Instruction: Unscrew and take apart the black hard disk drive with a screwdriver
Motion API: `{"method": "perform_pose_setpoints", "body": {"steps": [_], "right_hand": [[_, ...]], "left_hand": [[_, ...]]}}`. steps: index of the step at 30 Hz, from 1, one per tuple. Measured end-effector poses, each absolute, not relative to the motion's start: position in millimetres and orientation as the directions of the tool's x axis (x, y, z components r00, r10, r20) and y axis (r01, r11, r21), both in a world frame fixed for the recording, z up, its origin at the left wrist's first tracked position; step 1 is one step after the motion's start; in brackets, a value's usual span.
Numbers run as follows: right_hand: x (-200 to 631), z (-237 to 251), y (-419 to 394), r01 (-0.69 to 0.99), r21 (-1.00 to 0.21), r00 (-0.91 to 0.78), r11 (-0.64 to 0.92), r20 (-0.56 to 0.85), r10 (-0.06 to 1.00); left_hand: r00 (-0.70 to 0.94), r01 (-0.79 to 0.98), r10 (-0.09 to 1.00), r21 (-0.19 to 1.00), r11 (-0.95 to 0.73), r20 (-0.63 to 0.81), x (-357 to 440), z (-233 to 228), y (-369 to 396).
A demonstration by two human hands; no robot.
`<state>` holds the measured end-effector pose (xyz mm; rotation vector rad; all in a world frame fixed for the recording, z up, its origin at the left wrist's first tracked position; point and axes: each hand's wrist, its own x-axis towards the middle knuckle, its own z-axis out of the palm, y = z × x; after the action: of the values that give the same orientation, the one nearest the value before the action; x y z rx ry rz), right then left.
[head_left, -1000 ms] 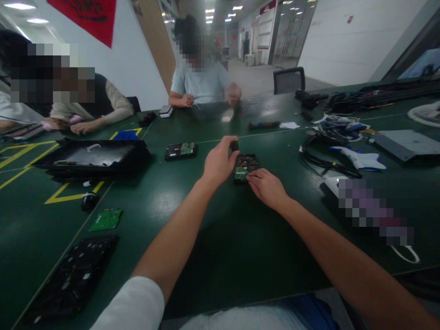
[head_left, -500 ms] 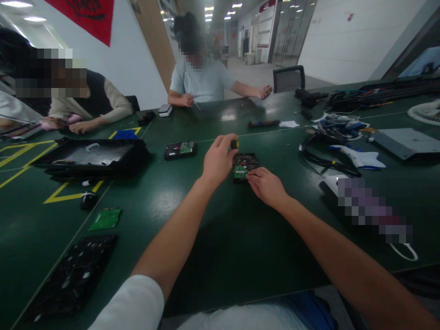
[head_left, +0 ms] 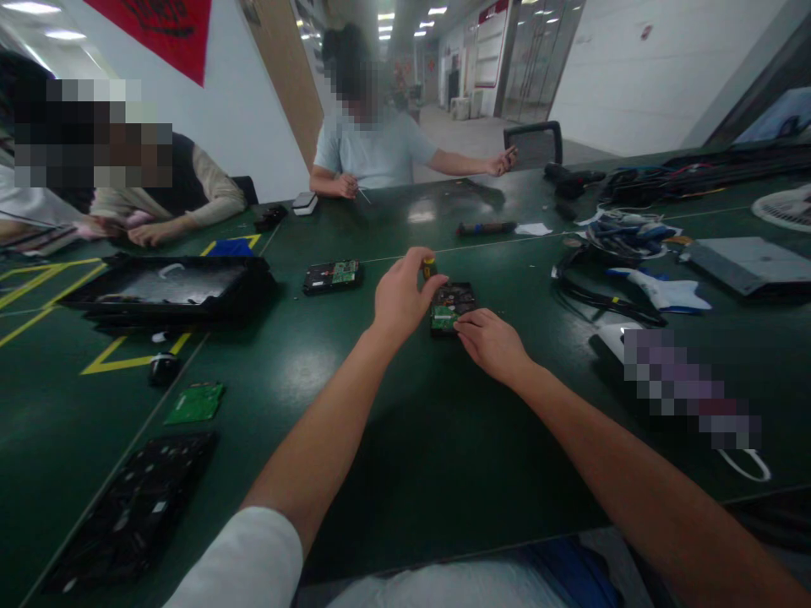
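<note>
A black hard drive (head_left: 457,299) with a green circuit board lies on the dark green table (head_left: 405,439) in front of me. My left hand (head_left: 399,297) grips a small screwdriver (head_left: 429,268) with a yellow and black handle, held upright over the drive's left edge. My right hand (head_left: 491,344) rests on the drive's near right corner and presses it to the table.
A second hard drive (head_left: 332,276) lies further left, beside a black tray (head_left: 171,287). A loose green circuit board (head_left: 196,403) and a black keyboard-like panel (head_left: 136,507) sit near left. Cables (head_left: 608,245) and a grey device (head_left: 748,263) crowd the right. Two people sit across the table.
My hands stay on the drive; the left hand turns the screwdriver slightly. The person opposite has stretched an arm out to the right toward the chair.
</note>
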<state>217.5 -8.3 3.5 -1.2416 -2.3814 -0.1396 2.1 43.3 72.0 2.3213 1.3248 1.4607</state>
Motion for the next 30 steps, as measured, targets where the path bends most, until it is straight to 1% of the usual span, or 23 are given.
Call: {"method": "perform_pose_setpoints", "body": {"steps": [4, 8, 11, 15, 18, 25, 30], "right_hand": [[217.4, 2.4, -7.7, 0.799, -0.113, -0.494, 0.591, 0.437, 0.752], [217.5, 2.9, -7.5, 0.798, -0.116, -0.496, 0.592, 0.432, 0.753], [217.5, 4.0, -8.1, 0.8, -0.102, -0.503, 0.592, 0.425, 0.753], [217.6, 4.7, -9.2, 0.806, -0.085, -0.503, 0.586, 0.423, 0.754], [217.8, 4.1, -9.2, 0.805, -0.088, -0.501, 0.587, 0.429, 0.752], [217.4, 4.3, -9.0, 0.806, -0.088, -0.5, 0.585, 0.428, 0.753], [217.0, 5.7, -9.1, 0.802, -0.091, -0.505, 0.59, 0.424, 0.752]], "left_hand": [[0.187, 0.639, 0.673, 0.432, -0.637, 0.716, 1.3, 75.0, 41.7], [0.209, 0.643, 0.674, 0.42, -0.641, 0.709, 1.3, 76.1, 40.6], [0.225, 0.633, 0.686, 0.431, -0.643, 0.692, 2.0, 75.1, 40.5], [0.172, 0.623, 0.723, 0.495, -0.606, 0.669, 3.1, 72.4, 41.9], [0.153, 0.592, 0.727, 0.527, -0.609, 0.669, 2.9, 71.0, 43.8], [0.204, 0.624, 0.696, 0.456, -0.635, 0.689, 0.8, 76.2, 41.8], [0.203, 0.642, 0.735, 0.479, -0.599, 0.647, 2.2, 76.6, 39.2]]}}
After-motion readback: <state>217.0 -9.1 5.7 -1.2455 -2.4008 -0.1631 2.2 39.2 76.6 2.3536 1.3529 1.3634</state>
